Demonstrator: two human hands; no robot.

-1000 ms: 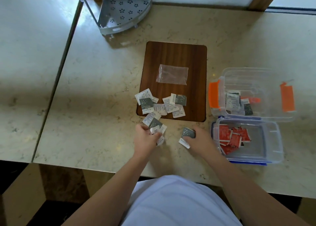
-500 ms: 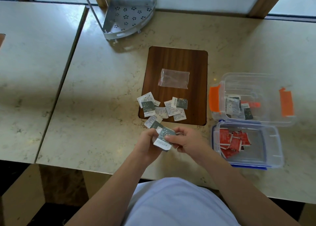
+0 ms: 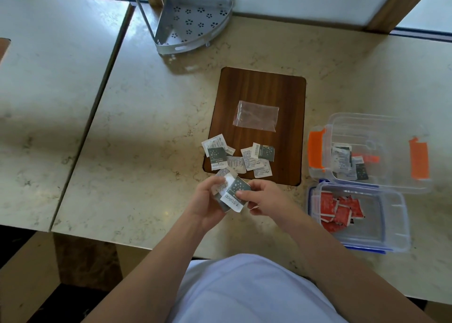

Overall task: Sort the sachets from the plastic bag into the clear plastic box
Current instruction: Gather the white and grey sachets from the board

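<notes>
My left hand (image 3: pixel 208 200) and my right hand (image 3: pixel 265 196) meet over the table's near part, both closed on a small stack of green-and-white sachets (image 3: pixel 234 193). Several more green-and-white sachets (image 3: pixel 238 157) lie loose on the near edge of the brown wooden board (image 3: pixel 259 90). The empty clear plastic bag (image 3: pixel 256 115) lies flat in the board's middle. To the right stands the clear plastic box with orange clips (image 3: pixel 391 127), holding a few white and green sachets.
A clear lid or tray with blue trim (image 3: pixel 381 229), in front of the box, holds several red sachets (image 3: pixel 337 211). A grey metal corner shelf (image 3: pixel 193 22) stands at the back. A gap separates this table from another on the left (image 3: pixel 49 78).
My right hand picked a green sachet off the table and brought it to my left hand's stack. Both hands now hold the stack together.
</notes>
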